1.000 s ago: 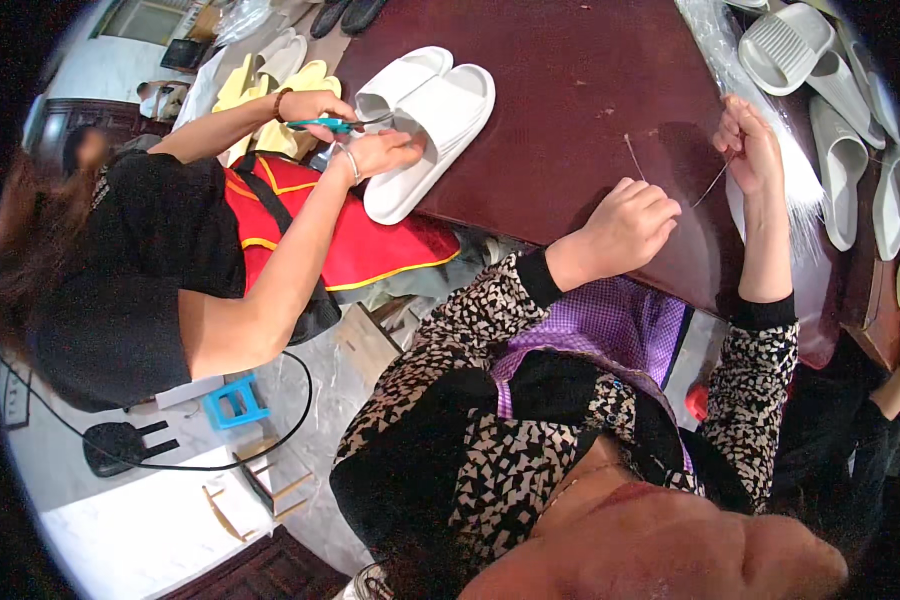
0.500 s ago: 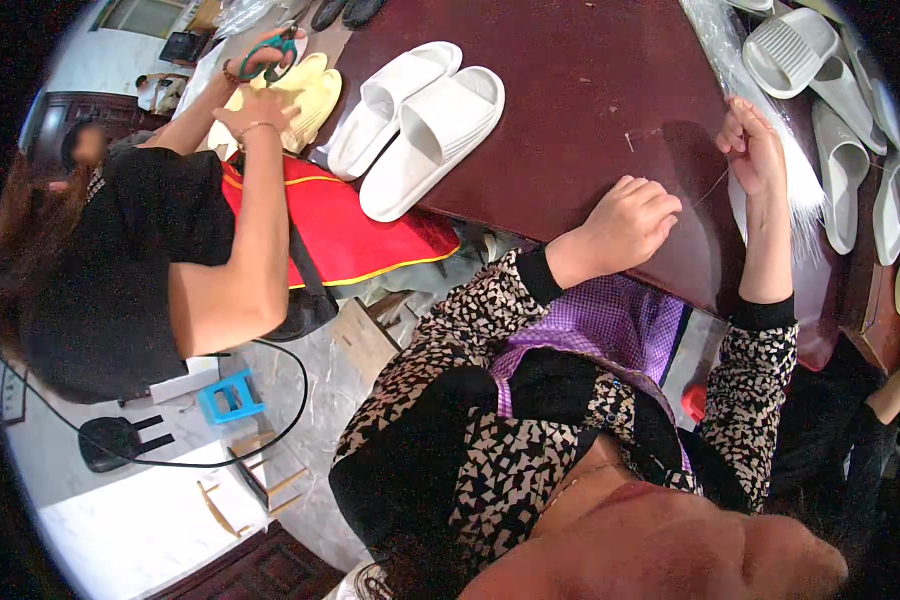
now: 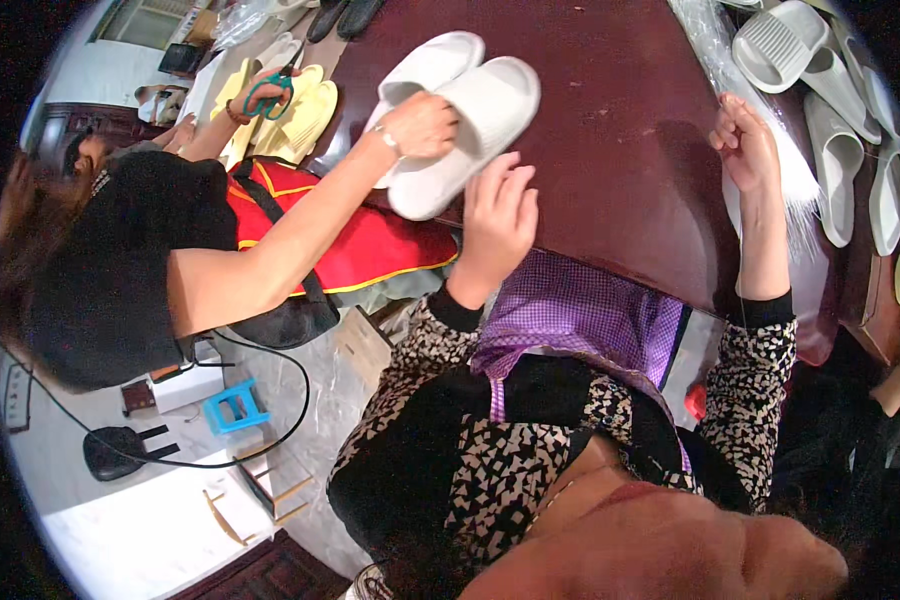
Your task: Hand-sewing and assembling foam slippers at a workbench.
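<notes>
My left hand (image 3: 502,225) is open, its fingers stretched up beside the near white slipper (image 3: 510,100); whether they touch it I cannot tell. A co-worker's hand (image 3: 420,125) reaches into that slipper, which lies against a second white slipper (image 3: 435,62). At the right of the dark red table (image 3: 610,130), my right hand (image 3: 745,145) is raised with fingertips pinched together. A fine thread (image 3: 740,245) appears to run down from it along my wrist. Any needle in the pinch is too small to make out.
In the co-worker's other hand are teal-handled scissors (image 3: 268,95), near yellow slippers (image 3: 305,115). Right of my right hand lie a bundle of white strands (image 3: 792,185), clear plastic wrap (image 3: 715,45) and several white slippers (image 3: 832,165). A blue stool (image 3: 237,405) stands on the floor.
My left hand has moved left to the white slippers, and its fingers have opened. The co-worker's hand has come over onto the slippers, which have shifted slightly right. My right hand has hardly moved.
</notes>
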A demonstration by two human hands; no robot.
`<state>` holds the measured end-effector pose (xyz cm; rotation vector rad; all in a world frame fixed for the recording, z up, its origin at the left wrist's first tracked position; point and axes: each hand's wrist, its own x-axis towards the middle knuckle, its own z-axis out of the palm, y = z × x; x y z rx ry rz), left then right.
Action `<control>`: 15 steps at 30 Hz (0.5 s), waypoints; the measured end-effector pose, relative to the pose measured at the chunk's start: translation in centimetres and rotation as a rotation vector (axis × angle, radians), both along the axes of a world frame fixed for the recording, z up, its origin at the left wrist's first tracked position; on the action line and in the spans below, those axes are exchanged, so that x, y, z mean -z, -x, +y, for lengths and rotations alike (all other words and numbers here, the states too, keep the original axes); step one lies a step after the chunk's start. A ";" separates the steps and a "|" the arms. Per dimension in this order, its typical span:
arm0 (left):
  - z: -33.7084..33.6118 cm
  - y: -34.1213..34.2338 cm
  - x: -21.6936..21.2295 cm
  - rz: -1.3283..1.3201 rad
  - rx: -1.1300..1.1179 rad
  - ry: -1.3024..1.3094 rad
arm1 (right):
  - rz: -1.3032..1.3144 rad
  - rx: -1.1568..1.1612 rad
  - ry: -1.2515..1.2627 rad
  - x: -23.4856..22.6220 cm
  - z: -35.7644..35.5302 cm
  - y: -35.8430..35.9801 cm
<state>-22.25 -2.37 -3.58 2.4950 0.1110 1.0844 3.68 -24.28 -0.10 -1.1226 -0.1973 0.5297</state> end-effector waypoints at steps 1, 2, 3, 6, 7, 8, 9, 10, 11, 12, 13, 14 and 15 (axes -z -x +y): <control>0.3 0.6 0.1 0.013 -0.044 -0.017 | -0.001 -0.002 -0.004 0.0 -0.1 0.0; 0.6 1.1 0.1 0.026 -0.083 -0.033 | -0.001 0.002 -0.007 0.1 -0.2 -0.1; 0.8 1.5 0.1 0.025 -0.074 -0.032 | -0.001 0.007 -0.010 0.2 -0.4 -0.1; 1.1 2.7 -0.3 0.078 -0.117 -0.007 | 0.001 0.026 -0.054 0.4 -0.4 -0.6; 1.1 2.8 -0.6 0.077 -0.096 -0.005 | 0.002 0.039 -0.074 0.5 -0.7 -0.8; 1.0 2.9 -1.0 0.090 -0.082 -0.006 | 0.000 0.062 -0.071 0.6 -0.9 -1.1; 0.9 2.8 -1.4 0.104 -0.066 -0.008 | -0.037 0.080 -0.062 0.6 -1.0 -1.5; 1.0 2.6 -1.7 0.117 -0.053 -0.009 | -0.073 0.093 -0.050 0.6 -1.0 -1.8; 1.2 2.2 -1.8 0.116 -0.029 -0.005 | -0.109 0.108 -0.038 0.7 -1.0 -2.0; 1.5 1.9 -2.0 0.139 0.007 -0.001 | -0.111 0.136 -0.031 0.6 -1.0 -1.9; 1.6 1.4 -2.1 0.164 0.043 0.003 | -0.177 0.199 0.020 0.4 -0.8 -1.8; 1.5 0.7 -2.1 0.188 0.078 0.005 | -0.242 0.261 0.072 0.3 -0.9 -1.6; 1.4 0.1 -2.4 0.189 0.094 0.004 | -0.241 0.278 0.075 0.2 -0.6 -1.4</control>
